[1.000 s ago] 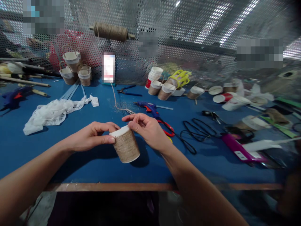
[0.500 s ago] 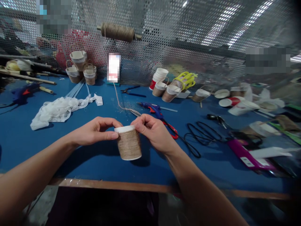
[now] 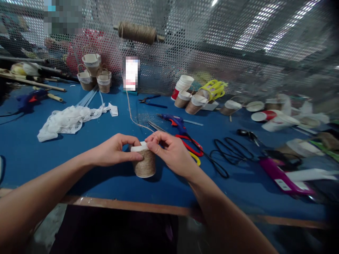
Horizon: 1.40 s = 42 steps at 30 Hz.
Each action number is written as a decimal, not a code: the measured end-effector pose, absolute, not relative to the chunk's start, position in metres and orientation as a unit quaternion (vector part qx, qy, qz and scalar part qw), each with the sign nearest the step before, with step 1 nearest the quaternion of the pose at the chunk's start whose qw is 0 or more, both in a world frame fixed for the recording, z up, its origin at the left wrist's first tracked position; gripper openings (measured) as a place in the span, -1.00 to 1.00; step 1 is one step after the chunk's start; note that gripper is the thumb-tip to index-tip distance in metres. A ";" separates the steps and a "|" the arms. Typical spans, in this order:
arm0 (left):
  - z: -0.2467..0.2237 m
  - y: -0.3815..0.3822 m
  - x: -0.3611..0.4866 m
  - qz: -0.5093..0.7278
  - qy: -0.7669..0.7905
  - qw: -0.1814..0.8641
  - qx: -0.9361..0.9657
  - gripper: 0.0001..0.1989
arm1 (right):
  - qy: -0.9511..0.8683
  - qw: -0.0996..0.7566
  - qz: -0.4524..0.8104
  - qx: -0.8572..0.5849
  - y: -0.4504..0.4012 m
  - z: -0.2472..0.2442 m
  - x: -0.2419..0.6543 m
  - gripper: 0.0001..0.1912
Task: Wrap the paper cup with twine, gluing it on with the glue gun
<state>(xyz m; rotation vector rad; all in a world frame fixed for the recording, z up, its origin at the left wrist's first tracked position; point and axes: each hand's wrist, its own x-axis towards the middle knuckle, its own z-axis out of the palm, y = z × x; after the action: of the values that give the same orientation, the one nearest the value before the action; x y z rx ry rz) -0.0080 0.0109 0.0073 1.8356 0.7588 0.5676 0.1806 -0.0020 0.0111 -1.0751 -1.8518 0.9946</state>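
Note:
A paper cup (image 3: 145,166) wrapped in brown twine, with a bare white band at its rim, is held over the near part of the table. My left hand (image 3: 112,151) grips its left side, the thumb outside and the fingers reaching inside the rim. At the right of the rim, my right hand (image 3: 169,150) is closed in a pinch on the twine (image 3: 129,107). That strand comes from a spool (image 3: 137,32) on the mesh and crosses the table to these fingers. Scissors (image 3: 188,144) with red and yellow handles lie partly hidden behind my right hand.
Behind the hands lie a blue glue gun (image 3: 178,124) and pliers (image 3: 153,102). White lace (image 3: 65,121) is heaped at left. Finished little baskets (image 3: 91,65) stand at the back left, more wrapped cups (image 3: 195,104) at the back right. A black cord (image 3: 225,151) and purple power strip (image 3: 284,176) lie at right.
The cup has shifted slightly left relative to the table, and my left thumb reaches further across its front. My right hand has moved off the scissors, so more of them shows. The view has shifted a little.

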 end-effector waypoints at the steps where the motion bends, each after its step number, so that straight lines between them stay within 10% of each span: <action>1: 0.007 0.012 -0.009 0.237 0.314 0.515 0.761 -0.82 | -0.722 0.386 0.392 -0.419 -0.002 0.012 0.181 -0.76; 24: 0.012 0.005 -0.003 0.248 0.333 0.453 0.789 -0.80 | -0.771 0.353 0.278 -0.451 -0.008 0.010 0.177 -0.77; 42: 0.005 0.011 -0.005 0.315 0.322 0.613 0.649 -0.87 | -0.726 0.459 0.273 -0.433 0.006 0.009 0.187 -0.84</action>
<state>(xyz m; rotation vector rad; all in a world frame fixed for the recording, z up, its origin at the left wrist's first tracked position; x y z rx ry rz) -0.0053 0.0107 0.0045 1.4974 0.7437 0.7254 0.1872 0.0060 0.0086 -1.0672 -1.7880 0.6735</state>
